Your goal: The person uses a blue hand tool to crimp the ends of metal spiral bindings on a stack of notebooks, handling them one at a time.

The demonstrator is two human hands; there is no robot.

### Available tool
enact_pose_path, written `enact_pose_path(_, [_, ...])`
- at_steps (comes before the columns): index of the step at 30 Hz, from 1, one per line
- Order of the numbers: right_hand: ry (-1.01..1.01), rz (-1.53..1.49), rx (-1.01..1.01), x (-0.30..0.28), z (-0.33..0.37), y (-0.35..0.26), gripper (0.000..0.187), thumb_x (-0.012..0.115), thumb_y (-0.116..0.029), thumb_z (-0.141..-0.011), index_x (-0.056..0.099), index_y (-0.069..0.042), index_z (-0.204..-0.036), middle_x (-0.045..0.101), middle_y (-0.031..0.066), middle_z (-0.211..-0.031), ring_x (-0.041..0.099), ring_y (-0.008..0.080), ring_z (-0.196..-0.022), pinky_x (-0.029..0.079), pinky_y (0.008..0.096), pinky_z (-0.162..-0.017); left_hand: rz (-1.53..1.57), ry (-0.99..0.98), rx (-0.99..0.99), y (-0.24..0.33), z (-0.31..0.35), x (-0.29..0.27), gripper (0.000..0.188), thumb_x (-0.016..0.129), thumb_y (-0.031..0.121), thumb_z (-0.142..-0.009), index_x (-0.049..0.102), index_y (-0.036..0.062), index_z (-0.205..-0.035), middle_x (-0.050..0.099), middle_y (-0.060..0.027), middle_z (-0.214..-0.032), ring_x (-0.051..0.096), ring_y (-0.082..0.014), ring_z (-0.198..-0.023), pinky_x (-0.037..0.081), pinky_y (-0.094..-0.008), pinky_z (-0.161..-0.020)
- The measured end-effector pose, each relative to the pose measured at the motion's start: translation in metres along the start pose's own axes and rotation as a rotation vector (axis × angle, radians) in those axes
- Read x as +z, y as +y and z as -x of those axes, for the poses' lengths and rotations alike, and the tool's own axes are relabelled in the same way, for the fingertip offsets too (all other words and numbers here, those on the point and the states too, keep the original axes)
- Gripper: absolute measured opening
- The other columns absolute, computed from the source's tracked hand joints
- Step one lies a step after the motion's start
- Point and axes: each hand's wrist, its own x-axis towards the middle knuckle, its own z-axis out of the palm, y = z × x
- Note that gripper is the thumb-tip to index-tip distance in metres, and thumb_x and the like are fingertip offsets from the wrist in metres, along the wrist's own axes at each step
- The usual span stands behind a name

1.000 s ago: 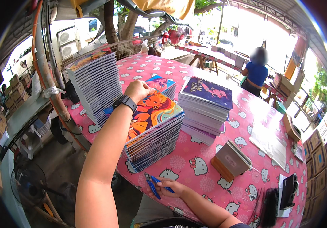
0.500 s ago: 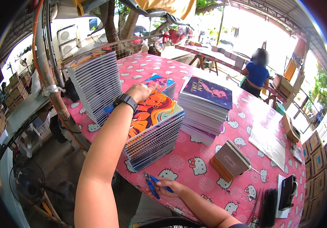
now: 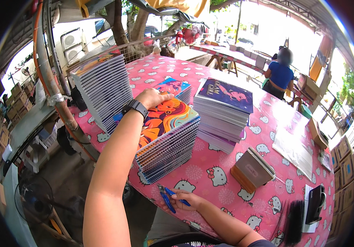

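My left hand (image 3: 154, 98), with a black watch on the wrist, rests flat on the far edge of the top notebook of a tilted stack with orange cartoon covers (image 3: 166, 138). My right hand (image 3: 185, 201) lies at the near table edge and holds blue-handled pliers (image 3: 169, 198). A taller stack of spiral notebooks (image 3: 103, 90) stands to the left. Behind the orange stack lies a low blue-covered stack (image 3: 176, 87), and a purple-covered stack (image 3: 223, 113) stands to the right.
The table has a pink cartoon-cat cloth (image 3: 210, 177). On it to the right are a small brown box (image 3: 252, 169), clear plastic sleeves (image 3: 294, 148), black binding combs (image 3: 294, 220) and a black device (image 3: 315, 201). A person in blue (image 3: 280, 76) sits beyond. A fan (image 3: 35, 197) stands on the floor at left.
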Motion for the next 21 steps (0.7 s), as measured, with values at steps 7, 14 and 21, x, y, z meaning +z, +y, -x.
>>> enact_pose_path(7, [-0.008,-0.004,-0.001,0.0,0.0,0.0,0.044,0.051,-0.02,-0.089,0.036,-0.002,-0.126,0.055,0.0165,-0.113,0.056,0.0262,-0.101,0.045,0.0375,-0.088,0.001,-0.027,-0.039,0.003,0.001,0.0,0.074,0.053,0.064,-0.076,0.061,-0.003,-0.106,0.063,-0.0201,-0.1,0.062,-0.0281,-0.09,0.046,-0.0356,-0.079])
enact_pose_path(14, [-0.026,-0.008,-0.015,-0.003,-0.001,0.002,0.043,0.051,-0.02,-0.089,0.037,0.0,-0.125,0.056,0.0173,-0.111,0.057,0.0265,-0.1,0.045,0.0378,-0.088,-0.164,0.045,0.156,-0.012,-0.013,0.009,0.048,0.038,0.041,-0.091,0.062,-0.0007,-0.1,0.061,-0.0207,-0.1,0.058,-0.0337,-0.094,0.043,-0.0404,-0.085])
enact_pose_path(21, [-0.002,-0.017,-0.005,-0.001,-0.003,0.002,0.045,0.052,-0.021,-0.088,0.037,0.0,-0.125,0.055,0.0177,-0.111,0.056,0.0268,-0.101,0.045,0.0379,-0.089,0.035,-0.001,-0.003,-0.01,-0.012,0.007,0.056,0.055,0.052,-0.081,0.064,-0.0001,-0.099,0.066,-0.0139,-0.091,0.063,-0.0217,-0.08,0.047,-0.0325,-0.075])
